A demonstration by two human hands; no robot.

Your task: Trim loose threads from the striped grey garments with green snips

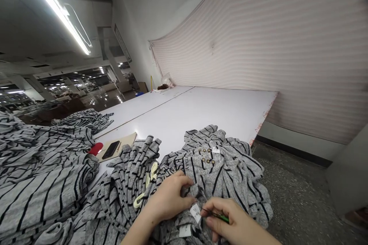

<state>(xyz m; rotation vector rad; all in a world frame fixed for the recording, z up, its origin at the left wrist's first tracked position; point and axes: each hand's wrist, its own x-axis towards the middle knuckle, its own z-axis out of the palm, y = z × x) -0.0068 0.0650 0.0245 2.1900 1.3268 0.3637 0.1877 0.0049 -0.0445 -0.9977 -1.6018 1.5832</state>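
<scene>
A grey garment with black stripes (218, 176) lies bunched at the near edge of the white table (201, 111). My left hand (169, 199) pinches a fold of its fabric beside a small white label (195, 211). My right hand (232, 224) is closed round a thin green-handled tool (220, 215), its tip at the label. A row of small metal buttons (207, 156) and printed letters show on the garment's top. A second white tag (184, 231) lies just below the hands.
Stacks of the same striped garments (40, 176) fill the left side. A phone (110, 149) rests on a tan notebook (126, 140), next to a red object (96, 148). The table's right edge (263, 116) drops to grey floor. A pale striped cloth (273, 38) hangs behind.
</scene>
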